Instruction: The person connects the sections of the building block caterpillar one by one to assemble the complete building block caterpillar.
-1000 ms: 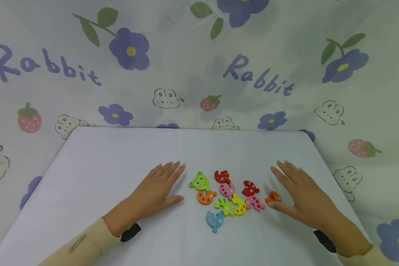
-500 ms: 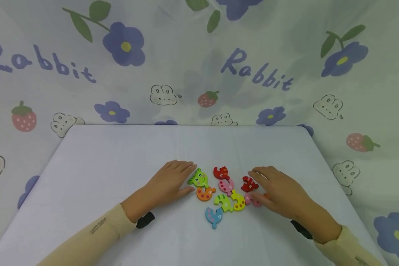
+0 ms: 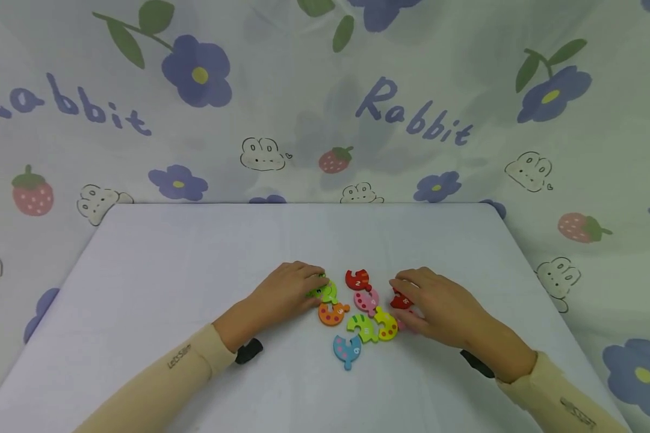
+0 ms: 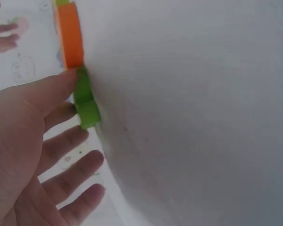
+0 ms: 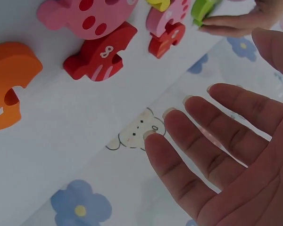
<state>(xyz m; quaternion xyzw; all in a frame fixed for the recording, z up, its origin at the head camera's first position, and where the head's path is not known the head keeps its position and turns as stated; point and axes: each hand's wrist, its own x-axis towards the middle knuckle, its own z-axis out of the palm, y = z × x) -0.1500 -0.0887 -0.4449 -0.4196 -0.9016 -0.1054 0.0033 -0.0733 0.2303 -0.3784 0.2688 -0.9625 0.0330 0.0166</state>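
Note:
My left hand (image 3: pixel 281 294) pinches the green smiling-face puzzle piece (image 3: pixel 329 293) at its left side. Thumb and forefinger meet its edge in the left wrist view, where the orange spotted puzzle piece (image 4: pixel 70 35) adjoins it. Over the right side of the group hovers my right hand (image 3: pixel 446 307), fingers spread and slightly bent, holding nothing. Below that hand, partly covered in the head view, are the red 8 puzzle piece (image 5: pixel 104 54) and a pink spotted puzzle piece (image 5: pixel 92 19). An orange 10 puzzle piece (image 5: pixel 14 70) shows only in the right wrist view.
Between the hands lie a red 2 piece (image 3: pixel 357 279), a pink piece (image 3: pixel 366 300), a yellow piece (image 3: pixel 388 328), a striped green piece (image 3: pixel 362 328) and a blue piece (image 3: pixel 346 349). They rest on a white table (image 3: pixel 195 240) before a rabbit-printed cloth (image 3: pixel 303 78).
Both hands have moved inward. The left has come onto the green face piece and taken hold of it; the right has moved left over the red and pink pieces, hiding the orange 10.

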